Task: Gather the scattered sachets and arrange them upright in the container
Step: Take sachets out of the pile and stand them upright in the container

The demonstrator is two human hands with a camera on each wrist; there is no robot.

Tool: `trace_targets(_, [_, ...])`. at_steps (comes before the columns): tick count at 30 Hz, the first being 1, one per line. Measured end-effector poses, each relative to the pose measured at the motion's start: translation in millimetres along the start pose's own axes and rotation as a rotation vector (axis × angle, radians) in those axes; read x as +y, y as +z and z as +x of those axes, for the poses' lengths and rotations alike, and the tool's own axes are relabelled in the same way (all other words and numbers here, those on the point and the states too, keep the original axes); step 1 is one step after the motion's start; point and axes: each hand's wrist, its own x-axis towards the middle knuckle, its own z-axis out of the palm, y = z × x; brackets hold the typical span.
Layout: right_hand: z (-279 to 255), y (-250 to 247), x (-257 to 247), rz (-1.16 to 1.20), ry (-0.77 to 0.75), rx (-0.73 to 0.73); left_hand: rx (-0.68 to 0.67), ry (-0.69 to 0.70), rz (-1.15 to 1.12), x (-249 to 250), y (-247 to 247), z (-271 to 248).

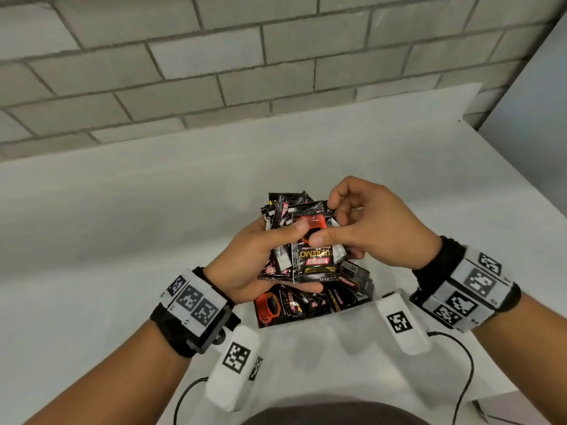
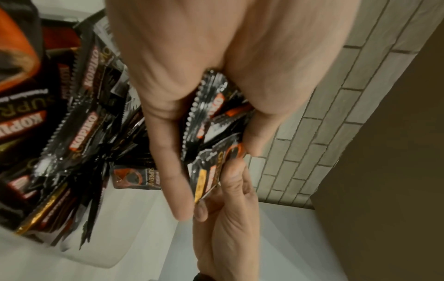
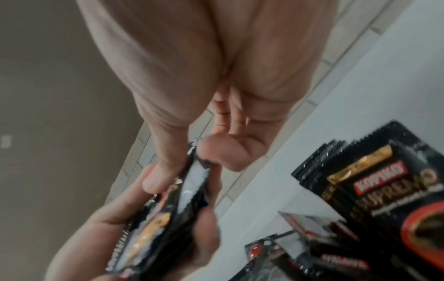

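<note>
left hand (image 1: 254, 259) is cupped under a thick bunch of kopiko supremo sachets (image 1: 294, 240), thumb curled over the top, fingers wrapped beneath, gripping the lot above the table (image 1: 122, 240). left wrist view shows the same bunch fanned out btwn thumb & fingers, serrated edges pointing every way, not lined up.

mid: the top sachet (image 1: 316, 256) faces up w/ red cup print & gold "supremo" lettering, upside down to the head cam. right thumb presses on its front next to the left thumb.

below the bunch, near the table's front edge, sits the container (image 1: 270, 311), a black box w/ a red coffee-cup print on its left wall. inside it: more sachets (image 1: 343, 297), standing on edge but leaning & packed loosely, a few tipped over each other. right wrist view shows them standing w/ tops up, box wall w/ same kopiko print in front. one more sachet (image 2: 137, 178) lies flat on the table just beyond the box.

right hand (image 1: 377, 228) comes in from the right, thumb & curled fingers pinching the right side of the top sachet; remaining fingers bent loosely above the bunch. both hands touch at the thumbs.
</note>
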Motion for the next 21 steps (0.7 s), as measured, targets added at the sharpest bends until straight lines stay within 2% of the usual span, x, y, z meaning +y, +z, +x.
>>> trace_targets(6, [-3.8, 0.9, -3.5, 0.15, 0.043, -0.012, 0.036, 0.056, 0.042, -2.0, -1.2, -0.3])
trace_targets(13, [-7.3, -8.7, -2.3, 0.119, 0.045, 0.024, 0.076, 0.108, -0.018, -0.5, -17.3, -6.7])
trace_targets(15, [-6.5, -15.5, -1.0, 0.153, 0.027, 0.06, 0.137, 0.158, -0.047, 6.4, -25.5, -10.6])
trace_targets(19, [-3.7, -37.9, 11.1, 0.129, 0.021, 0.16, 0.382, 0.329, -0.103, 28.6, -52.8, -22.2])
trace_targets(21, [-3.2, -44.8, 14.9, 0.127, 0.036, 0.198, 0.44, 0.364, -0.1, 34.2, -64.5, -27.8])
